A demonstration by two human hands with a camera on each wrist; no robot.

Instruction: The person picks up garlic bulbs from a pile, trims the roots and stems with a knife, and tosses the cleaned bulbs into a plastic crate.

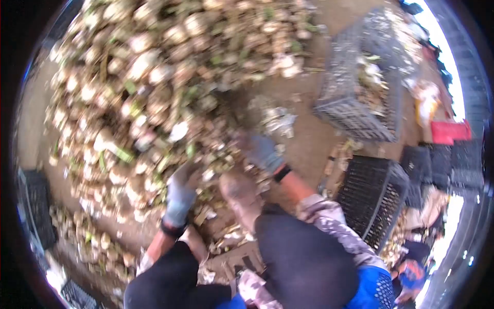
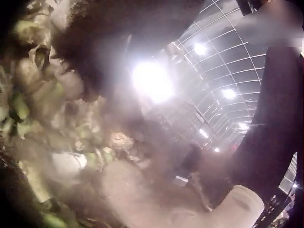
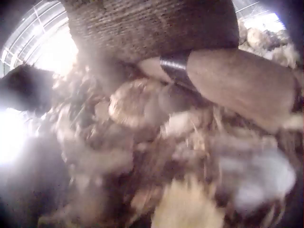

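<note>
A large heap of garlic bulbs (image 1: 139, 98) with stalks and loose skins lies in front of the person. My left hand (image 1: 181, 193), in a grey glove with a dark wrist strap, reaches down to the heap's near edge. Its fingertips are blurred, and I cannot tell if they grip anything. Farther right, my gloved right hand (image 1: 261, 152) is low over garlic scraps near the shoe (image 1: 239, 190). In the right wrist view, its fingers, one with a black band (image 3: 175, 69), pinch a garlic bulb (image 3: 135, 102). A whitish piece (image 2: 69, 164) lies below the left hand in the left wrist view.
At the right stand a grey crate (image 1: 355, 116) with garlic scraps inside and a black crate (image 1: 368, 195). Another dark crate (image 1: 37, 206) is at the left edge, near a smaller row of garlic (image 1: 92, 242). Another person (image 1: 411, 278) is at the lower right.
</note>
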